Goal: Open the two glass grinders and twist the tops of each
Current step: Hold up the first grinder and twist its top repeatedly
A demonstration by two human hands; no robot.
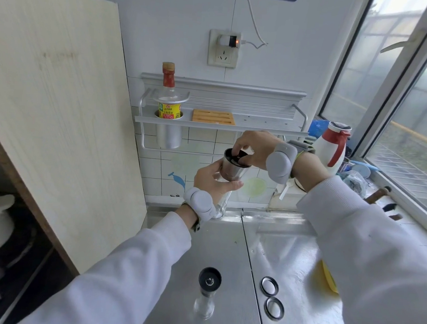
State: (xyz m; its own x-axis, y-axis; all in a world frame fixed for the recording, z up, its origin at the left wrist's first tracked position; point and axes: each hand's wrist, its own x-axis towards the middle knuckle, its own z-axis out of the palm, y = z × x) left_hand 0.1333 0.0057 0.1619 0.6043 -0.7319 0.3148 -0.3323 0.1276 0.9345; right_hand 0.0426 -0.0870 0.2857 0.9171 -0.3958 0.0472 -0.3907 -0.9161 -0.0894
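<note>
I hold one glass grinder point(232, 172) up in front of the tiled wall. My left hand point(212, 179) grips its clear glass body below the steel collar. My right hand point(255, 147) pinches the black top of this grinder from above. The second glass grinder point(207, 293) stands upright on the steel counter near me, its black top uncovered. Two round clear caps with metal rims point(269, 286) point(275, 308) lie flat on the counter to its right.
A wall shelf point(220, 125) holds a sauce bottle point(169, 94) and a wooden rack point(214, 117). A white and red thermos point(332, 145) stands by the window. A large pale board point(52, 113) leans at the left; a pot sits on the stove below it.
</note>
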